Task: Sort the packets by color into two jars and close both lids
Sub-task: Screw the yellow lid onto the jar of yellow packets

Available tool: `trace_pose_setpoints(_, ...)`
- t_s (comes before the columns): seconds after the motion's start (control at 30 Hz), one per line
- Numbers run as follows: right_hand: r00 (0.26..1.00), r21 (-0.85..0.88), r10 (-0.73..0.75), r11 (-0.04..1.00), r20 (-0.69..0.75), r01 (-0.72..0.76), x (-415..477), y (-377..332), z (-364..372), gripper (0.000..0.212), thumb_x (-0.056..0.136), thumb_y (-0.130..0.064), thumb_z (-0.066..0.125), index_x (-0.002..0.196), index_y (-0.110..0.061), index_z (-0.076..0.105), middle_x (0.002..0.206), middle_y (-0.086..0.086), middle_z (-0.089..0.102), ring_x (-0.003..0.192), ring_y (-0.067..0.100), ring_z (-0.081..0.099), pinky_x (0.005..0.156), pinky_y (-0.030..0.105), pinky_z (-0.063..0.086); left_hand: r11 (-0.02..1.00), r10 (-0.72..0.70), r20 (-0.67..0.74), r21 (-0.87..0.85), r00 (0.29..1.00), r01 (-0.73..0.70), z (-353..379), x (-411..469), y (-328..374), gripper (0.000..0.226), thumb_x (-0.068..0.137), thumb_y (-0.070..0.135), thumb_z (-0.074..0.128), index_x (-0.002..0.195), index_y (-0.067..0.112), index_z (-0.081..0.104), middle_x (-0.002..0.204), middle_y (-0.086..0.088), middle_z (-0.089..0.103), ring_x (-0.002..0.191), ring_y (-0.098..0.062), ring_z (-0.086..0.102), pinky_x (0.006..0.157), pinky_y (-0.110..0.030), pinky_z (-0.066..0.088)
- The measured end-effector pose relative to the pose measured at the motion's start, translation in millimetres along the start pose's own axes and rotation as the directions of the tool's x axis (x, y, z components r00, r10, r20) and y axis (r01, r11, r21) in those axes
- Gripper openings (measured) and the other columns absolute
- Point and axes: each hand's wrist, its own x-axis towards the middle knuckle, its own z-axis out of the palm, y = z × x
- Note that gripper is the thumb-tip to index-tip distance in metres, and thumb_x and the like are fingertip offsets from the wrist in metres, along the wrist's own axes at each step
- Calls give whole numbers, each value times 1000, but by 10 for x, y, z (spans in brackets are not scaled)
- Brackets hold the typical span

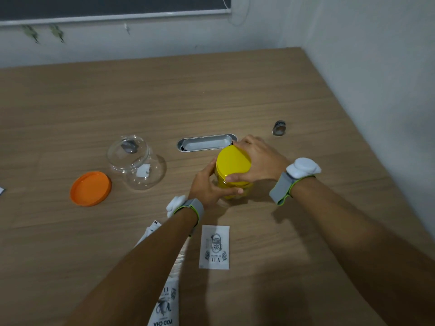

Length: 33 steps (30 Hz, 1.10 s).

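Nearest the person, white packets lie flat on the wooden surface (282, 243): one printed packet (214, 247) at about 6 o'clock from the jar being handled, and more packets (164, 300) partly hidden under the left forearm. Just beyond, the left hand (209, 187) wraps the side of a clear jar (235, 188) with yellow contents showing through its wall, while the right hand (256, 161) grips the rim of the yellow lid (231, 162) sitting on top; both hands are closed on it. Each wrist carries a grey band with a white unit.

At 9 o'clock from that jar an empty glass jar (136, 161) lies on its side, open, and the orange lid (90, 188) rests just beside it, nearer and further left. Behind the hands, at 12 o'clock, is a metal cable slot (204, 142) in the surface. A small metal ring (279, 128) sits at 1 o'clock, well apart. The far surface is bare up to the walls, and its right edge runs along the wall.
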Motion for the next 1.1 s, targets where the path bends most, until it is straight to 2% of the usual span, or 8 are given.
trace_pose_setpoints(0.17, 994, -5, -36, 999, 102, 37, 69, 63, -140, 107, 52, -91, 60, 137, -29, 46, 122, 4, 51, 115, 28, 53, 94, 48, 49, 1000, 5, -14, 3, 1000, -5, 5, -20, 16, 110, 44, 45, 99, 142, 31, 50, 129, 8, 67, 122, -10, 61, 102, -39, 53)
trace_pose_setpoints(0.33, 998, -17, -42, 999, 40, 42, 89, 26, -144, 105, 38, -100, 57, 119, -33, 56, 103, -3, 50, 95, 22, 56, 80, 42, 53, 1000, 8, -10, 18, 1000, -8, 0, -11, 19, 111, 45, 46, 99, 143, 31, 49, 130, 8, 66, 122, -10, 61, 102, -37, 53)
trace_pose_setpoints(0.5, 997, -20, -75, 997, 20, 76, 127, 14, -169, 92, 40, -90, 67, 112, -33, 62, 97, -8, 51, 89, 19, 56, 75, 38, 53, 1000, 10, -5, 30, 1000, -9, -6, -7, 20, 114, 44, 50, 98, 144, 32, 47, 133, 9, 64, 125, -9, 59, 103, -38, 52)
trace_pose_setpoints(0.73, 988, -185, 106, 975, -111, -125, 166, -148, -123, 93, 33, -105, 48, 72, -22, 56, 71, -2, 60, 64, 23, 61, 58, 30, 45, 999, 12, 11, 29, 1000, -13, -20, -15, 33, 112, 45, 48, 99, 144, 34, 47, 133, 11, 65, 125, -4, 59, 102, -38, 52)
trace_pose_setpoints(0.8, 996, -127, 81, 989, 39, -76, 190, -88, -172, 94, 39, -102, 54, 93, -25, 62, 89, -1, 64, 80, 23, 63, 66, 30, 46, 999, 12, 6, 31, 1000, -12, -24, -15, 47, 111, 46, 47, 99, 144, 34, 48, 132, 11, 66, 124, -5, 60, 102, -38, 52)
trace_pose_setpoints(0.87, 979, -56, 19, 998, 204, -7, 149, 11, -219, 109, 46, -95, 61, 135, -35, 46, 123, 0, 54, 110, 23, 55, 84, 33, 45, 999, 23, -11, 32, 1000, -22, -24, -10, 54, 110, 46, 47, 99, 143, 33, 48, 131, 10, 66, 123, -7, 61, 101, -38, 53)
trace_pose_setpoints(0.93, 989, -71, -52, 996, 139, 62, 87, 110, -158, 115, 52, -93, 59, 149, -38, 30, 136, -1, 45, 123, 25, 46, 95, 38, 44, 999, 29, -10, 34, 1000, -29, -25, -1, 64, 109, 47, 47, 98, 143, 33, 48, 130, 9, 66, 123, -8, 61, 101, -38, 53)
trace_pose_setpoints(1.1, 979, 5, -187, 982, -75, 188, -12, 189, 176, 108, 68, -86, 55, 149, -17, 34, 151, 7, 39, 137, 27, 40, 111, 44, 38, 998, 27, 4, 50, 1000, -27, -40, 28, 47, 114, 45, 48, 98, 145, 30, 46, 130, 4, 66, 124, -12, 61, 102, -40, 52)
